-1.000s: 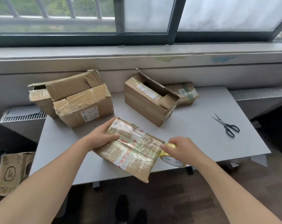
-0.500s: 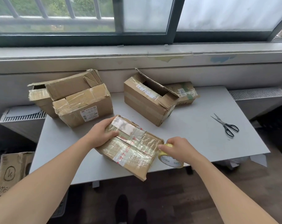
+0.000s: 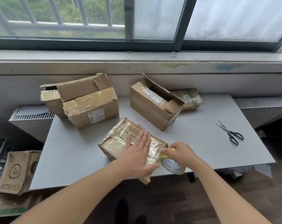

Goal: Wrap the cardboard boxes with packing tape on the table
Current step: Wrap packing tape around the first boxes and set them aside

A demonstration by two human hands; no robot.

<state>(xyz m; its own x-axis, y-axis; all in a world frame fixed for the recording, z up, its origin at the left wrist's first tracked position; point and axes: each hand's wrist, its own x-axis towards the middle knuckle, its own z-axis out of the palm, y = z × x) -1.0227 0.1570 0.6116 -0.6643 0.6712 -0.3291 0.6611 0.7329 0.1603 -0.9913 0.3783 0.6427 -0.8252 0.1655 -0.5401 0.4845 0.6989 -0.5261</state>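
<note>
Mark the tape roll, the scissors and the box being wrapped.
tape roll [image 3: 171, 161], head view, printed inner core.
scissors [image 3: 229, 131], head view, near the pivot.
box being wrapped [image 3: 119, 140], head view, taped top face.
</note>
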